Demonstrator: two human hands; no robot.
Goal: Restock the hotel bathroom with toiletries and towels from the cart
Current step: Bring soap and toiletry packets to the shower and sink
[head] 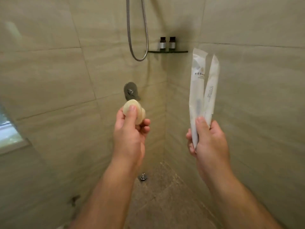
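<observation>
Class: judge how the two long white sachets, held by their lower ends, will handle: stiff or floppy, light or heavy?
The two long white paper sachets seem fairly stiff: gripped low by the right hand, they stand upright. Probably light, since one hand's pinch holds both. Splayed apart, they might slip.

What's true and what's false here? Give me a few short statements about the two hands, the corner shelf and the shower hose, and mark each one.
1. The left hand holds round soap between thumb and fingers. True.
2. The right hand holds nothing. False: it grips two long white packets, which point upward.
3. Two dark bottles stand side by side on the corner shelf. True.
4. The shower hose hangs to the right of the shelf. False: its loop hangs to the left of the shelf.
</observation>
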